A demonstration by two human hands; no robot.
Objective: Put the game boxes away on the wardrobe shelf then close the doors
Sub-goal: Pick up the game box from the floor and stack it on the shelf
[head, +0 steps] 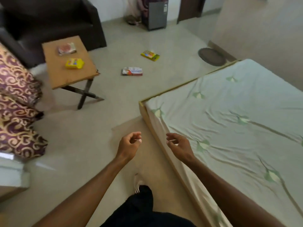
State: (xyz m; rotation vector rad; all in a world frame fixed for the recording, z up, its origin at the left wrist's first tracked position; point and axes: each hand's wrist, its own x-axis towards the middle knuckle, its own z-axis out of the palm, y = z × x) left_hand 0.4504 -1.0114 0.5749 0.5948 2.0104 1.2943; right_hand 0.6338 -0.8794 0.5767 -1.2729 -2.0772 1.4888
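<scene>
Both empty, fingers loosely curled and apart, the left hand (130, 145) and right hand (179, 145) hang ready near the bed (237, 112), while four game boxes wait far off: two on the folding table (54, 76), a yellow-green box (150, 55) and a white box (132, 71) on the floor.

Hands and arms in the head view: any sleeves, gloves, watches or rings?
Both arms are bare as far up as the frame shows, with no sleeves in view. The left hand and right hand have no gloves. No watch, band or ring shows on either wrist or on the fingers, though the picture is a bit soft for small details.
</scene>
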